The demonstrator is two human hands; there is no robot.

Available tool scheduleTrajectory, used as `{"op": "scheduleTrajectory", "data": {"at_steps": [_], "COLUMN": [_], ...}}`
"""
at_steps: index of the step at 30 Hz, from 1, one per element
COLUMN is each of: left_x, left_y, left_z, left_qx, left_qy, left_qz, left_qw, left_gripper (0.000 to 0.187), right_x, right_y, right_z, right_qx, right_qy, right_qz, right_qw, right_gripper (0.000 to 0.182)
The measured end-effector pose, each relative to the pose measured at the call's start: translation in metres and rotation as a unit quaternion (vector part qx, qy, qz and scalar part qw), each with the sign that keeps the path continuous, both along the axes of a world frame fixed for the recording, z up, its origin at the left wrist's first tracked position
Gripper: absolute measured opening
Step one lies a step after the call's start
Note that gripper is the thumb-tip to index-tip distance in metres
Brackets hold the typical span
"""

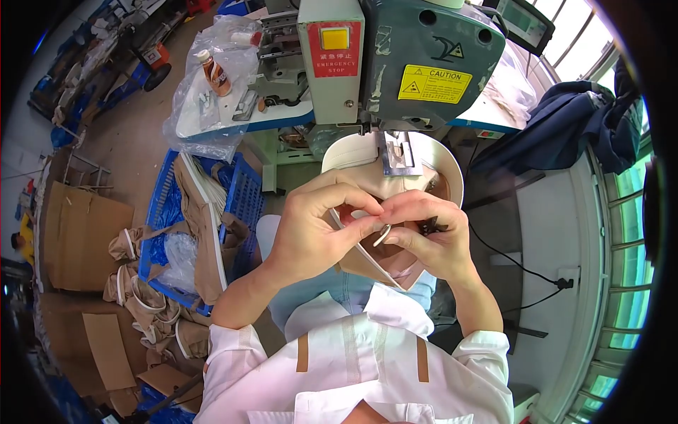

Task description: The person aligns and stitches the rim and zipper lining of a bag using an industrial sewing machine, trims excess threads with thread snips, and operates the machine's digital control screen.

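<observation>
A beige bag (pixel 364 177) with white edging hangs open around the sewing machine's metal plate (pixel 401 154), its mouth towards me. Over that opening, my left hand (pixel 311 222) and my right hand (pixel 438 237) meet at the fingertips. Both are closed in a pinch on a thin white strip (pixel 382 235), whose curved end sticks out below the fingers. Most of the strip is hidden by the fingertips. Dark small parts inside the bag show partly behind my right hand.
The machine head (pixel 431 63) with a yellow emergency stop button (pixel 335 38) stands just ahead. To the left is a blue crate (pixel 244 191) with beige pieces, and more beige bags (pixel 145 304) lie beside it. A bottle (pixel 215 74) stands on the machine table. A cable (pixel 519 268) hangs at right.
</observation>
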State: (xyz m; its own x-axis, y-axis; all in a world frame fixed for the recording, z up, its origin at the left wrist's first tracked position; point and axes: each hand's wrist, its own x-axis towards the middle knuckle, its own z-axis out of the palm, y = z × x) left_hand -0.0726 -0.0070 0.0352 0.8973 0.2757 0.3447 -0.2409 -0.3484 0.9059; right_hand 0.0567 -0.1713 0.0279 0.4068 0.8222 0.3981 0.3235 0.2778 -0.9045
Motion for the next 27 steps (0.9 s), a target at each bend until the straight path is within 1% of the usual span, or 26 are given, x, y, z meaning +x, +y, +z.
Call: {"op": "scheduleTrajectory", "data": {"at_steps": [1, 3, 4, 6, 7, 9, 10, 12, 16, 19, 21, 25, 27], "left_x": [0.000, 0.000, 0.000, -0.002, -0.002, 0.000, 0.002, 0.006, 0.011, 0.015, 0.017, 0.020, 0.020], "left_y": [-0.001, -0.006, -0.005, -0.001, 0.002, 0.011, 0.014, 0.019, 0.018, 0.020, 0.021, 0.020, 0.020], "left_z": [-0.001, -0.002, -0.001, 0.000, 0.000, -0.001, -0.002, -0.006, -0.005, -0.007, -0.008, -0.011, -0.011], "left_qx": [0.000, -0.023, -0.023, -0.097, -0.096, -0.061, -0.061, -0.020, -0.005, 0.003, 0.001, -0.010, -0.022], "left_qy": [0.001, 0.008, 0.009, -0.002, -0.001, -0.009, -0.006, -0.045, -0.034, -0.037, -0.043, -0.043, -0.038], "left_qz": [0.000, 0.040, 0.039, -0.018, -0.020, -0.071, -0.074, -0.131, -0.138, -0.152, -0.157, -0.157, -0.159], "left_qw": [1.000, 0.999, 0.999, 0.995, 0.995, 0.996, 0.995, 0.990, 0.990, 0.988, 0.987, 0.987, 0.986], "left_gripper": [0.022, 0.021, 0.021, 0.025, 0.025, 0.030, 0.030, 0.030, 0.031, 0.031, 0.030, 0.030, 0.025], "right_x": [-0.001, -0.004, -0.004, -0.001, 0.001, 0.004, 0.005, 0.006, 0.005, 0.006, 0.004, -0.002, -0.002], "right_y": [0.000, -0.002, -0.002, -0.003, -0.004, -0.007, -0.008, -0.007, -0.006, -0.008, -0.007, -0.007, -0.007], "right_z": [-0.001, -0.002, 0.000, 0.007, 0.007, 0.007, 0.007, 0.008, 0.002, -0.001, -0.002, -0.001, -0.002], "right_qx": [0.000, -0.071, -0.070, -0.106, -0.104, -0.131, -0.130, -0.134, -0.139, -0.139, -0.117, -0.099, -0.082], "right_qy": [0.001, 0.166, 0.167, 0.302, 0.304, 0.360, 0.363, 0.384, 0.383, 0.379, 0.375, 0.345, 0.344], "right_qz": [0.000, -0.020, -0.021, 0.008, 0.006, 0.025, 0.023, 0.060, 0.047, 0.058, 0.048, 0.015, -0.013], "right_qw": [1.000, 0.983, 0.983, 0.947, 0.947, 0.923, 0.922, 0.912, 0.912, 0.913, 0.918, 0.933, 0.935], "right_gripper": [0.020, 0.018, 0.018, 0.017, 0.017, 0.016, 0.016, 0.020, 0.025, 0.029, 0.023, 0.022, 0.026]}}
